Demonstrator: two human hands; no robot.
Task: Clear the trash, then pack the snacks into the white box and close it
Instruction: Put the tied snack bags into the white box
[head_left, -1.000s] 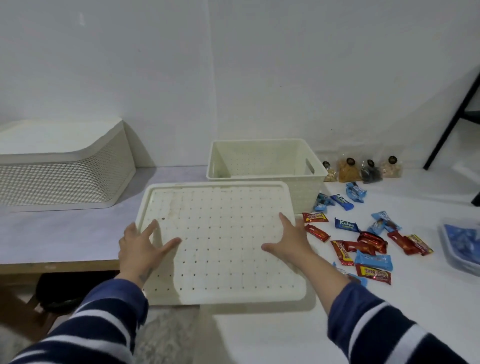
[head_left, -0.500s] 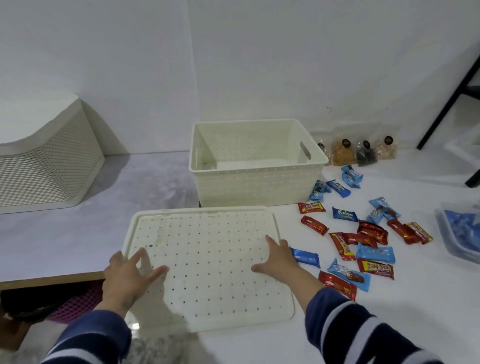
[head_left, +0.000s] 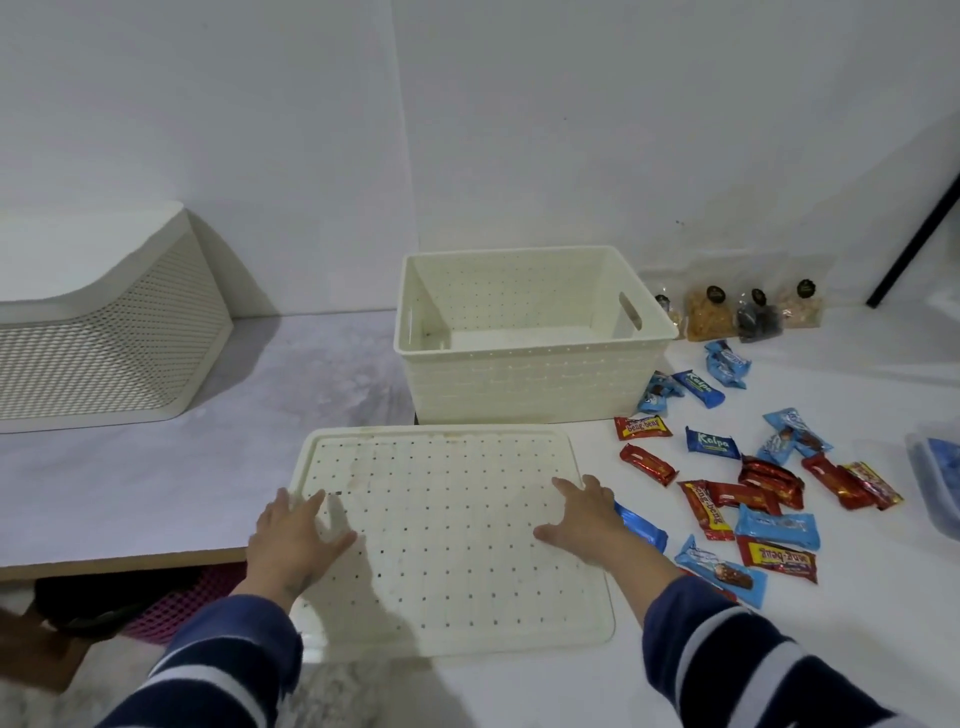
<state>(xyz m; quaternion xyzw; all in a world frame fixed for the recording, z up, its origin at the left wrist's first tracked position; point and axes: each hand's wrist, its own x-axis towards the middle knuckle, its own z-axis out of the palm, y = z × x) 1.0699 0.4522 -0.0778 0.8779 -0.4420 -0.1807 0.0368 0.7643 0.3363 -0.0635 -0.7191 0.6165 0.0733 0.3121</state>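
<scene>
The white perforated box (head_left: 530, 387) stands open and empty at the table's centre. Its flat perforated lid (head_left: 447, 535) lies on the table just in front of it. My left hand (head_left: 296, 540) rests on the lid's left edge with fingers spread. My right hand (head_left: 584, 517) rests on the lid's right edge, fingers straight. Several red and blue snack bars (head_left: 748, 493) lie scattered on the table to the right of the lid and box. One blue bar (head_left: 641, 527) sits right beside my right wrist.
A large white mesh bin (head_left: 104, 358) stands at the left. Several clear snack bags (head_left: 737, 312) line the wall behind the box. A clear container with blue contents (head_left: 935, 478) sits at the right edge. A pink basket (head_left: 171, 603) shows under the table's front left edge.
The lid came down from in front of the box and now lies flat on the table. Both hands stayed on its side edges.
</scene>
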